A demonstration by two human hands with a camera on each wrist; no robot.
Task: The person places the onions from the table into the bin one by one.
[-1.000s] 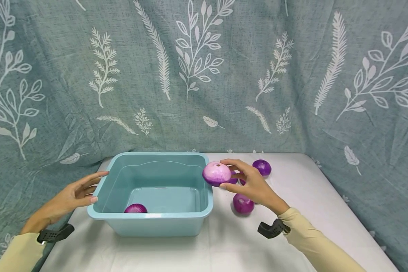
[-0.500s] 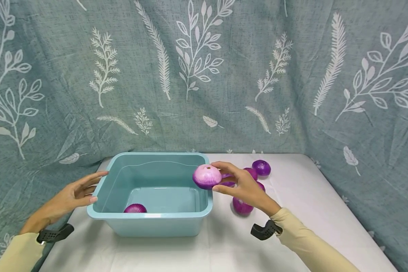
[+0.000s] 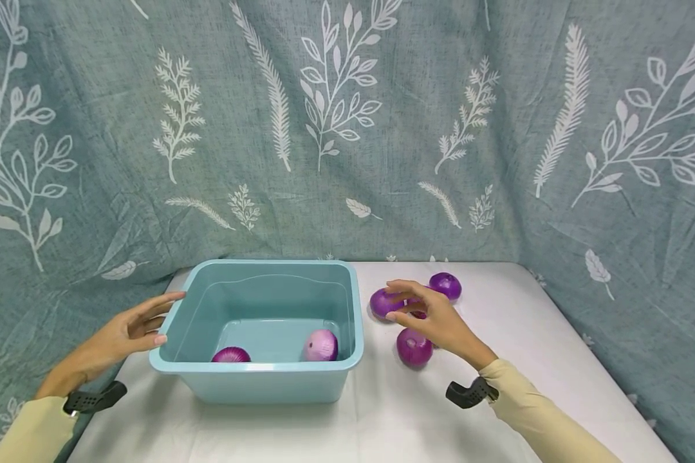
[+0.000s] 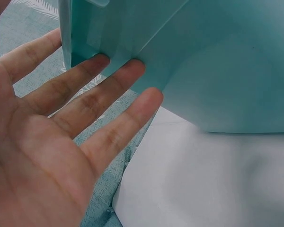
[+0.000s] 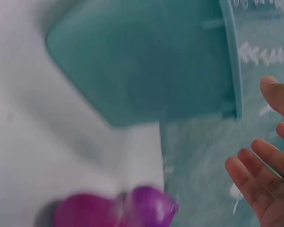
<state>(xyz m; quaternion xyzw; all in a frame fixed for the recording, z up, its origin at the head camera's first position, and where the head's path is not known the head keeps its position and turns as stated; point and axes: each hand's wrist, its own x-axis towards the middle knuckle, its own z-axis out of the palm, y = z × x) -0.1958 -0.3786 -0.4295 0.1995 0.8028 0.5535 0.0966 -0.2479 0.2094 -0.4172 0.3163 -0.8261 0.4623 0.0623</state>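
Note:
A pale blue plastic basin [image 3: 255, 367] stands on the table. Inside it a red onion [image 3: 231, 355] sits front left, and a paler pink-and-purple onion [image 3: 321, 345] lies front right. My left hand [image 3: 118, 331] is at the basin's left rim; in the left wrist view its straight fingers [image 4: 118, 120] lie along the outer wall. To the right of the basin, my right hand [image 3: 437, 318] hovers with relaxed, parted fingers and nothing in them. Close to its fingertips is a purple onion [image 3: 385, 304]; another red onion [image 3: 414, 348] rests below it. The hand partly hides more onions.
At the back right lies one more purple onion [image 3: 446, 286] on the white tablecloth [image 3: 533, 347]. A grey-green leaf-patterned cloth [image 3: 347, 128] hangs behind and along both sides of the table. Each wrist wears a black band, the right one [image 3: 469, 392] just past the sleeve.
My right hand carried the pale onion left over the basin's right rim and let go of it; the onion now lies inside. The hand has drawn back right. My left hand stayed put.

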